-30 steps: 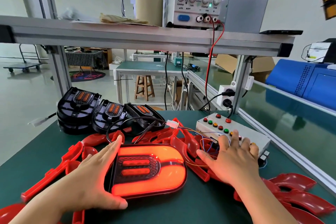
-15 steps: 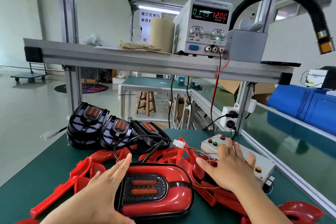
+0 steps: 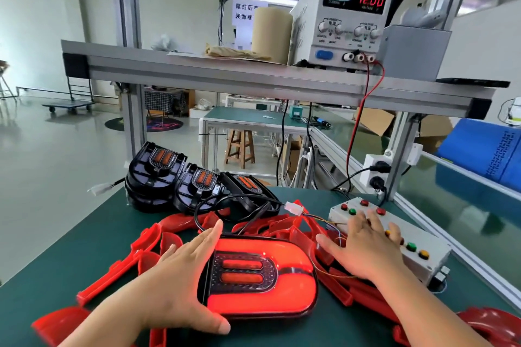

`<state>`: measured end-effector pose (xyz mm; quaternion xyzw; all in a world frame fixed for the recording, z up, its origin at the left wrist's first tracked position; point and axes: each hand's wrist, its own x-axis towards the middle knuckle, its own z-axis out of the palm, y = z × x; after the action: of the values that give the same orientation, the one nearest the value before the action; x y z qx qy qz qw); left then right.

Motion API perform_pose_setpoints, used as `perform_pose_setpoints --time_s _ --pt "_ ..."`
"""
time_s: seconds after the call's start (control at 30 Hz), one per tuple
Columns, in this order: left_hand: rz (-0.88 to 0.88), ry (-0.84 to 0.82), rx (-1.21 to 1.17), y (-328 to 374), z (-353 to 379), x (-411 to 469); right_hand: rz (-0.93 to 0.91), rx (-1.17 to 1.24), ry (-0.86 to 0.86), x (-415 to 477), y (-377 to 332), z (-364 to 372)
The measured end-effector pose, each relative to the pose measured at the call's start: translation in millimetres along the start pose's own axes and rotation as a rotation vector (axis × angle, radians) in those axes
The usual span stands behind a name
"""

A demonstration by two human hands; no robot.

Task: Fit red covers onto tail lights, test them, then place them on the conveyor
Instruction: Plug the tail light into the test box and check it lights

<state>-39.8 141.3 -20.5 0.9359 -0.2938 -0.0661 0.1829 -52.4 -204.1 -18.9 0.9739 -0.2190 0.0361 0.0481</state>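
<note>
testing: flat left hand [image 3: 180,276] steadies the glowing tail light [image 3: 262,276]; right hand [image 3: 366,248], fingers spread, presses the button box [image 3: 423,245]; next, unplug.

**Covered tail light lit under test**

The oval red-covered tail light [image 3: 262,273] glows on the green bench mat [image 3: 93,234]. The left hand [image 3: 180,270] lies flat against its left edge, fingers straight. The right hand [image 3: 363,248] rests spread on the grey push-button box [image 3: 425,259]. Loose red plastic covers [image 3: 169,221] surround the lamp.

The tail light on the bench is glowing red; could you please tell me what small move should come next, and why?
Probably press the next button: the right hand lies on the button box, the left hand steadies the lit tail light, so testing seems unfinished.
</note>
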Motion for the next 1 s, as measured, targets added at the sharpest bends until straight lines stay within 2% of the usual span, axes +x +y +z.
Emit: perform_pose_setpoints --time_s 0.67,1.0 --pt "0.017 -0.022 -0.03 4 -4 -3 -0.017 -0.005 0.058 3 -2 4" --pt "0.011 -0.017 -0.022 4 -3 -3 -0.11 -0.029 -0.035 24 -9 -5"
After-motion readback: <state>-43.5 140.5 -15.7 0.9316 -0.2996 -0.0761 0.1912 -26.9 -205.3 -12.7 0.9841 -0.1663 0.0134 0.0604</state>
